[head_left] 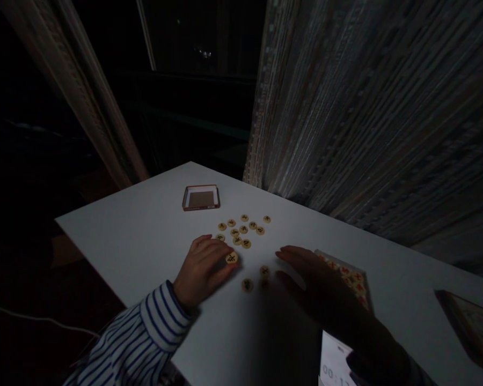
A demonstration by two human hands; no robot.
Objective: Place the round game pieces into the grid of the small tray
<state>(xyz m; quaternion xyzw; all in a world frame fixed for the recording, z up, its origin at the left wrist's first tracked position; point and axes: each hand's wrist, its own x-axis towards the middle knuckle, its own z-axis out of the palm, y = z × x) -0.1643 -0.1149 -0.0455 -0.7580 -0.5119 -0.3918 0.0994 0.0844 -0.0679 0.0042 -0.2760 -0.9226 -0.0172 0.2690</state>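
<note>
Between the thumb and fingers of my left hand (203, 268) is a round Chinese chess piece (232, 258) with a dark character on its face. Just beyond it, several pale pieces with dark characters, such as this Chinese chess piece (243, 229), lie loosely grouped on the white table (145, 225). Nearer to me, a separate piece (247, 284) lies beside two others that almost touch. My right hand (314, 279), in shadow, hovers to their right with thumb and fingers apart and nothing visible between them. It partly hides a box of red-marked pieces (356, 277).
An open shallow box part (201, 198) with a brown inside sits toward the table's far corner. A lit phone (333, 359) showing a timer lies under my right forearm. At the right edge is a dark-rimmed flat box or lid (467, 327). Curtains (346, 107) hang behind the table.
</note>
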